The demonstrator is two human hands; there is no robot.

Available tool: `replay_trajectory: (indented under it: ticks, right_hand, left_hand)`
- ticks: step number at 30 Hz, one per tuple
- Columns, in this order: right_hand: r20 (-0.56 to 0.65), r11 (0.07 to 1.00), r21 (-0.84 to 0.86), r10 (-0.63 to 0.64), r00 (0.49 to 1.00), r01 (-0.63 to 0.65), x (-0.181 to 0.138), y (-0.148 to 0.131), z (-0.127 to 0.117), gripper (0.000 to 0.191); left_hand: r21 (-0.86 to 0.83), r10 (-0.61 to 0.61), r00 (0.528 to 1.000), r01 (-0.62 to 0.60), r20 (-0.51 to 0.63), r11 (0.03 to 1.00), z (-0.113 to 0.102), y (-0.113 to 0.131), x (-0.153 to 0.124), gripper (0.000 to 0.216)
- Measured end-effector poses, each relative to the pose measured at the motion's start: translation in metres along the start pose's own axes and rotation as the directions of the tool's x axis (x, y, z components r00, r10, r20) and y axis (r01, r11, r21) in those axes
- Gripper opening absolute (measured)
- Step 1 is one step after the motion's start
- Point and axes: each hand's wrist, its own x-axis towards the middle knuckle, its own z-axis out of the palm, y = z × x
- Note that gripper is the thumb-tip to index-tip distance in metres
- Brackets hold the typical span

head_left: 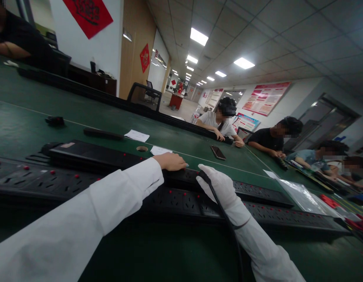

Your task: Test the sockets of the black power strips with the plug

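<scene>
My left hand (170, 161), bare below a white sleeve, lies palm down with its fingers curled over the rear black power strip (90, 152). A small pale bluish spot shows at its fingertips; I cannot make out what it is. In a white glove, my right hand (221, 183) grips a black cable (228, 223) close to its thick end, just above the strip. The cable runs down past the wrist to the bottom of the view. Nearer to me lies a longer black power strip (190, 201) with rows of sockets and red buttons.
Beyond the strips, the green table (111, 105) holds a phone (218, 152), white paper slips (137, 135), a dark bar (102, 134) and a small black part (55, 121). Clear plastic bags (299, 194) and red items (329, 201) lie right. Several people sit around the table.
</scene>
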Motion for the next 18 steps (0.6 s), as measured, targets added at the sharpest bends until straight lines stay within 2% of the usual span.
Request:
replay_trajectory:
  ticks: [6,18]
  right_hand:
    - [-0.010,1.000,-0.011,0.003,1.000,-0.004,0.0000,-0.0008,-0.0006,0.038]
    - [-0.073,1.000,0.006,-0.010,0.997,0.010,-0.0016,0.0015,0.0017,0.034]
  left_hand:
    - [-0.028,-0.041,0.999,0.042,0.034,0.999,0.0040,-0.0100,0.0047,0.052]
    - [-0.067,-0.046,0.998,0.049,0.046,0.997,0.0054,-0.0072,0.0043,0.054]
